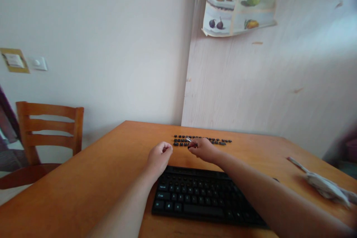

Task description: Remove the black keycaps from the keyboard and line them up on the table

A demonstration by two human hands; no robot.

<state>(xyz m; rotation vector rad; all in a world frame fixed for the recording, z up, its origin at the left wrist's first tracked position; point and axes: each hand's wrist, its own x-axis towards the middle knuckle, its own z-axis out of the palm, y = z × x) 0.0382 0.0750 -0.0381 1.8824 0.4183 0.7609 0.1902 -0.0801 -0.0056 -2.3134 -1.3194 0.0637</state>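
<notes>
A black keyboard [202, 210] lies in front of me, and its upper rows look bare of caps. Beyond it, loose black keycaps [182, 136] stand in rows on the table. My left hand [161, 155] hovers over the keyboard's upper left corner, its fingers curled closed; whatever they may hold is hidden. To its right, my right hand [203, 149] is closed around a thin shiny metal tool [189, 139], whose exact kind is unclear. A small dark piece shows at those fingertips, and this hand hides part of the keycap rows. My right forearm covers the keyboard's right side.
The wooden table [111, 171] reaches back to the wall. On its right lies a pale cloth-like bundle [325, 186] with a thin handle. A wooden chair [52, 124] stands at the left. Fruit paintings [237, 11] hang on the wall.
</notes>
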